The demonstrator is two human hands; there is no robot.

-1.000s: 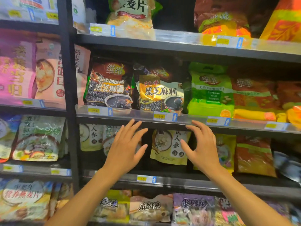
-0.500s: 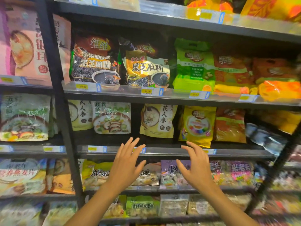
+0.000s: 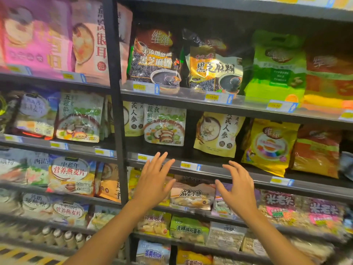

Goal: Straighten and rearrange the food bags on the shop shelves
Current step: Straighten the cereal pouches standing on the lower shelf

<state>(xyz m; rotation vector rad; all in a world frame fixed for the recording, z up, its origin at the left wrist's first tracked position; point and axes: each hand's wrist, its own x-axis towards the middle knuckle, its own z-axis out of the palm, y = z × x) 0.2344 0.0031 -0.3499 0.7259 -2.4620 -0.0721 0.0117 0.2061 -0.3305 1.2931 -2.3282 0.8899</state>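
Left hand [image 3: 152, 180], right hand [image 3: 238, 190] both empty, fingers spread, hovering before shelf rail [image 3: 210, 171]. Ginseng bag [image 3: 217, 134] above leans crooked, gap beside; yellow bag [image 3: 269, 146] tilted too. Straightening here seemingly not begun.

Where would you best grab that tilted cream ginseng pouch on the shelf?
By its two side edges, from the front: the ginseng pouch faces out, tilted, with a dark gap on its left and a slimmer one on its right to reach into.
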